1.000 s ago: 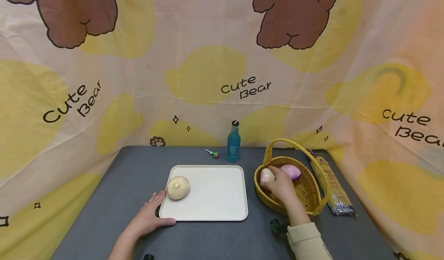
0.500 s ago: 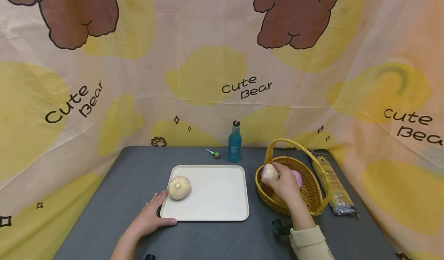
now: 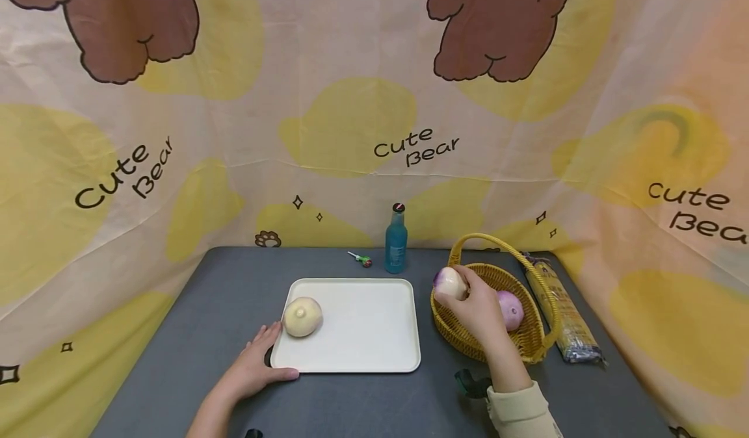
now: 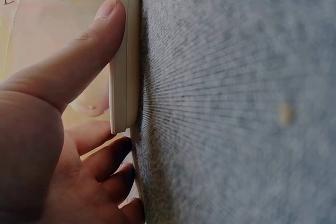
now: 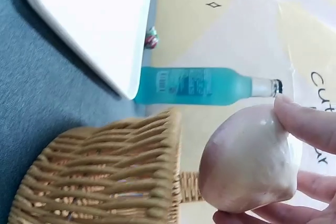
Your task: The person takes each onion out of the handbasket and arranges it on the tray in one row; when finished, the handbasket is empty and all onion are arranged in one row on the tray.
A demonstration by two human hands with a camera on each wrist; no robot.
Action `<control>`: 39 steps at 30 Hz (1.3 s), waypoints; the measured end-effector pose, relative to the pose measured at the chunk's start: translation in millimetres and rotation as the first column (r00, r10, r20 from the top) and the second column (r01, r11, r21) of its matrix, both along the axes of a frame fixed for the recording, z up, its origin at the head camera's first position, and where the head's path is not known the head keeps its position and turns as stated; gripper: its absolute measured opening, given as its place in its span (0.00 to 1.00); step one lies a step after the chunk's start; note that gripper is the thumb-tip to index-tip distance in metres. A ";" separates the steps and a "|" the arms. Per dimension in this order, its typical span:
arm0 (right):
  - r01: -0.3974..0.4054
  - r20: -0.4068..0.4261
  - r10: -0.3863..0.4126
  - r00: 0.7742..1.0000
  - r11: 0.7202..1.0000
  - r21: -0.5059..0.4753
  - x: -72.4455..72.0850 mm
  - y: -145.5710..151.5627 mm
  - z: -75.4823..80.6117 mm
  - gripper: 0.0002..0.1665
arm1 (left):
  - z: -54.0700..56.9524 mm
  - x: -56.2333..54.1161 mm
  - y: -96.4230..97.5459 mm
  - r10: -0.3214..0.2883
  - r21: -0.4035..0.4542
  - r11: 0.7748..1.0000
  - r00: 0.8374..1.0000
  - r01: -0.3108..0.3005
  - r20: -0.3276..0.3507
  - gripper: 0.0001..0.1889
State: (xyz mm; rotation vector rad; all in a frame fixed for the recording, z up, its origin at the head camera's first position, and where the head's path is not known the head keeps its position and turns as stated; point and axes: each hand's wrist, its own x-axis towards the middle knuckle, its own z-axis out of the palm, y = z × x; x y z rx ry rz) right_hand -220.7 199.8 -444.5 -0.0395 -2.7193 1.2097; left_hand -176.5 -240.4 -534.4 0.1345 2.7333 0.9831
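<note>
Left hand [image 3: 250, 364]: spread, thumb and fingers touching the near left corner of the tray [image 3: 368, 331].
Right hand [image 3: 475, 307]: pinching the white onion [image 3: 449, 283] between thumb and fingers.
White onion: raised above the left rim of the basket [image 3: 450, 335].
Basket: on the counter [image 3: 363, 402], right of the tray; purple onion [image 3: 512, 310] inside.
Tray: cream bulb [image 3: 302, 317] at left end.
Behind tray: bottle [image 3: 395, 246], upright; lollipop [image 3: 364, 261], lying.

A purple-tipped bulb [image 3: 450, 284] tilts near the basket [image 3: 448, 334], the tray [image 3: 370, 327] flat.
</note>
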 end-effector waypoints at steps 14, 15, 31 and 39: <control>-0.090 -0.142 0.090 0.986 0.996 0.006 1.5 -31.2 4.6 0.44 | -2.7 -2.4 -0.6 0.020 -0.007 1.000 1.000 -0.020 0.017 0.65; -0.096 -0.153 0.096 0.984 0.995 0.008 1.6 -33.3 4.3 0.44 | -2.7 -2.4 -0.4 0.021 -0.007 1.000 1.000 -0.020 0.018 0.65; -0.166 -0.153 0.159 0.975 0.985 -0.034 9.4 -66.7 -1.9 0.42 | -2.7 -1.8 -0.6 0.020 -0.001 1.000 0.999 -0.020 0.026 0.65; -0.183 -0.145 0.175 0.974 0.982 -0.040 9.3 -77.7 -2.6 0.42 | -2.6 -0.9 -0.6 0.024 0.003 1.000 0.999 -0.024 0.027 0.64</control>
